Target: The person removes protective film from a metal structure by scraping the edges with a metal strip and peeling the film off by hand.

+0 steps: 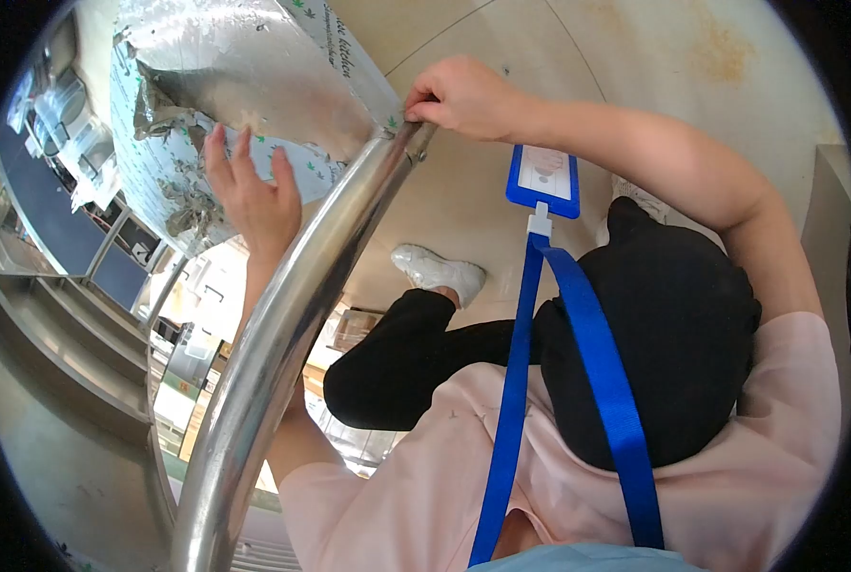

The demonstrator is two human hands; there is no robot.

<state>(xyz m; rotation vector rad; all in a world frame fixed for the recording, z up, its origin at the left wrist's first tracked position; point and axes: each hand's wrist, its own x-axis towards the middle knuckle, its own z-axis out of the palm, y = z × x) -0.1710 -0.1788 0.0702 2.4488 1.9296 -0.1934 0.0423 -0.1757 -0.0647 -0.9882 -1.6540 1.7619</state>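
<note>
On the left, my left hand is open, its fingers spread beside crumpled film on a shiny metal panel. Printed protective film with green leaf marks covers parts of this panel. A thick curved metal tube crosses in front of my left arm. My right hand is closed at the tube's upper end, by the panel's corner, with its fingertips pinched together. What lies between those fingertips is too small to tell.
A blue lanyard with a badge hangs over the pale floor. Below are my black-trousered legs and a white shoe. Metal ledges stand at the left, with boxes behind the tube. A grey cabinet edge is at the right.
</note>
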